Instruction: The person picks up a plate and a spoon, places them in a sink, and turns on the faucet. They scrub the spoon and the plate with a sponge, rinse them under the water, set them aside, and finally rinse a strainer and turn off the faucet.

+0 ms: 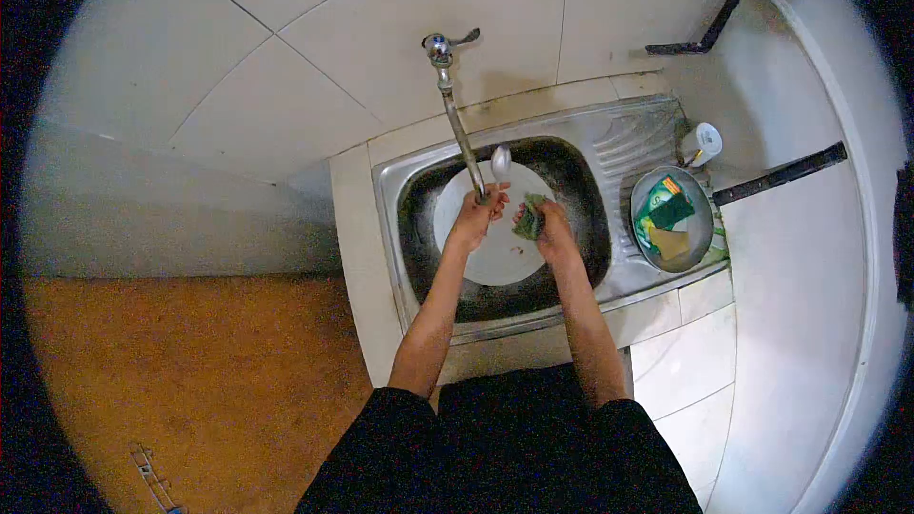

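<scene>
A spoon points up from my left hand, its bowl toward the wall and its handle mostly hidden in my closed fingers. My left hand is right by the end of the tap spout. In my right hand is a green scouring pad, gripped between thumb and fingers, a short way right of the spoon. Under both hands a large white plate lies in the steel sink, with small brownish bits on its surface.
The tap comes out of the tiled wall, its long spout reaching over the sink. On the drainboard at right, a metal bowl holds sponges and a green packet. A white cup stands behind it.
</scene>
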Available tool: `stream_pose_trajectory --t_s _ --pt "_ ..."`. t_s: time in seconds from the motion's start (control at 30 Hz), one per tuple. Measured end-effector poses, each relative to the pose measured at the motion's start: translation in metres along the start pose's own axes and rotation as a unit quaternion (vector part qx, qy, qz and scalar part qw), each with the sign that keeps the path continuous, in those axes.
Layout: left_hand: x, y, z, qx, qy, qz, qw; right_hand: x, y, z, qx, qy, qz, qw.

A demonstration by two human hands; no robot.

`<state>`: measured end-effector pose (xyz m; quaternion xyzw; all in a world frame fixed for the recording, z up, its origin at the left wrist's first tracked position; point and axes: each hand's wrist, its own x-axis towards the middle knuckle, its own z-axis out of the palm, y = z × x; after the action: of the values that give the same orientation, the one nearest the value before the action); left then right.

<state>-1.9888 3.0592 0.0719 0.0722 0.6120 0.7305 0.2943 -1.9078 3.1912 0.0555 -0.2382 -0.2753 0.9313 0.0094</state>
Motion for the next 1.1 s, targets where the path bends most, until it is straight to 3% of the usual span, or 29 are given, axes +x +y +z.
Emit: stream_pose_trajectory --t_s 0.07,0.13,0.2,0.27,0.3,0.37,0.4,0.47,0.5,0.57,0.63,0.7,0.77,0.87,0.9,0.97,1.1 --pt "-0.016 0.008 0.004 -0.012 -0.002 -0.025 1.000 0.009 0.011 -0.003 -0.077 -0.003 -0.088 0.993" --pt "-0.028 0.013 0.008 0.008 -0.022 0.024 0.999 0.000 0.004 0.018 -0.096 0.029 -0.088 0.991" --pt "-0.041 0.029 0.013 0.034 0.008 0.003 0.999 0.001 0.005 0.023 -0.114 0.064 -0.090 0.987" --pt "-0.044 0.030 0.012 0.060 0.038 -0.016 0.997 0.014 0.014 0.010 -0.323 0.010 -0.218 0.921" --pt "-0.042 0.023 0.008 0.081 0.046 -0.011 0.996 0.006 0.008 0.021 -0.323 0.009 -0.217 0.921" --pt "-0.042 0.017 0.005 0.102 0.054 -0.005 0.993 -0.021 -0.012 0.054 -0.485 0.049 -0.225 0.844" --pt "-0.043 0.016 0.005 0.116 0.058 -0.011 0.991 -0.018 -0.009 0.051 -0.485 0.049 -0.225 0.844" --pt "-0.045 0.013 0.006 0.130 0.060 -0.017 0.990 -0.008 -0.002 0.043 -0.609 0.028 -0.496 0.619" --pt "-0.046 0.011 0.005 0.137 0.069 -0.022 0.988 -0.010 -0.004 0.048 -0.609 0.029 -0.495 0.619" --pt "-0.047 0.007 0.004 0.143 0.076 -0.027 0.986 -0.014 -0.008 0.057 -0.576 -0.016 -0.441 0.688" --pt "-0.047 0.003 0.000 0.317 0.072 0.161 0.932 0.001 -0.004 0.047 -0.605 -0.027 -0.442 0.662" --pt "-0.051 0.004 0.000 0.340 0.068 0.136 0.928 0.010 -0.005 0.042 -0.633 -0.038 -0.440 0.635" --pt "-0.052 0.006 -0.001 0.362 0.067 0.113 0.923 0.014 -0.012 0.046 -0.755 -0.091 -0.322 0.565" --pt "-0.054 0.006 0.000 0.411 0.077 0.133 0.899 0.025 -0.016 0.040 -0.748 -0.098 -0.392 0.527" --pt "-0.056 0.008 0.003 0.393 0.083 0.119 0.908 0.022 -0.019 0.046 -0.748 -0.098 -0.393 0.526" --pt "-0.058 0.007 0.003 0.375 0.090 0.100 0.917 0.006 -0.021 0.063 -0.705 -0.096 -0.400 0.578" --pt "-0.062 0.010 -0.002 0.364 0.077 0.108 0.922 0.011 -0.010 0.054 -0.716 -0.112 -0.347 0.595"
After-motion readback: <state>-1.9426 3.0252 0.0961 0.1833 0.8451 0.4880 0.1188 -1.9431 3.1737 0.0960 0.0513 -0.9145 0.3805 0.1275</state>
